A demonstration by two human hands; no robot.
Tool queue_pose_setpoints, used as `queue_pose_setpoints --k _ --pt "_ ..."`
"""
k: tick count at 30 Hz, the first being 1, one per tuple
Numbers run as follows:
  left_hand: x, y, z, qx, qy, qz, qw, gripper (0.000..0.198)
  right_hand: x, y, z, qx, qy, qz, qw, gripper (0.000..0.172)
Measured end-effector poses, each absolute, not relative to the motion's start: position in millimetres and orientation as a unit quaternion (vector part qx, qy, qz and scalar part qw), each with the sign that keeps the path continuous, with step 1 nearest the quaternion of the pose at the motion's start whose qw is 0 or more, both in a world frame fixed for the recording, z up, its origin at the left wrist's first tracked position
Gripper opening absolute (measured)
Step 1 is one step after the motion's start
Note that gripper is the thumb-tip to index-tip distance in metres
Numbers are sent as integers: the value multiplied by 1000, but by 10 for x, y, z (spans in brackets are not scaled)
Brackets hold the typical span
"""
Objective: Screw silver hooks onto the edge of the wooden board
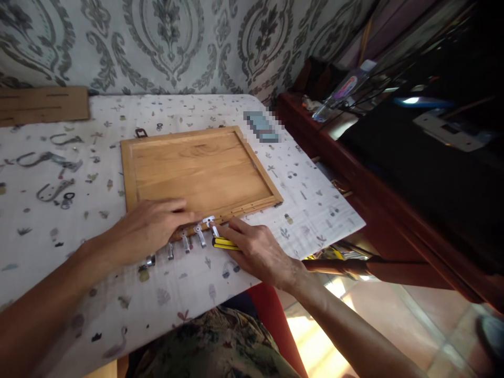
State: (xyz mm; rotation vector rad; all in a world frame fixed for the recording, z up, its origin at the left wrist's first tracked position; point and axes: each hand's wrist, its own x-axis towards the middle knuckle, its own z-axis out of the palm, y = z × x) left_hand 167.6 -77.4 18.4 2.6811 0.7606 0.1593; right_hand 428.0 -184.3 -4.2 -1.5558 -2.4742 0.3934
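A framed wooden board (197,168) lies flat on the table, with several silver metal hooks (186,243) along its near edge and small holes farther right. My left hand (155,226) rests over the near left part of the frame. Its fingers are stretched out, the tips by a small silver hook plate (208,220). My right hand (254,244) is closed around a yellow-and-black striped tool (225,243), just right of that plate. Most of the tool is hidden in the palm, so its kind is unclear. Several loose metal hooks (57,190) lie on the left.
A patterned cloth covers the table (185,320). Flat cardboard (43,105) lies at the back left, and a blurred-out rectangular item (263,127) beyond the board. On the right stands a dark red wooden piece of furniture (307,136) with a clear bottle (344,90).
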Motion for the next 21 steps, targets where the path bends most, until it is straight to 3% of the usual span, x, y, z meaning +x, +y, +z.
queue_pose_setpoints --k 4,11,21 --pt "1595 -692 180 933 286 131 176 47 4247 -1850 -23 -525 -836 131 87 45" --pt "1638 -710 83 941 253 109 195 46 4228 -1871 -7 -531 -833 134 81 41" --pt "1645 -723 -13 957 234 87 147 46 4193 -1854 72 -531 -834 136 63 40"
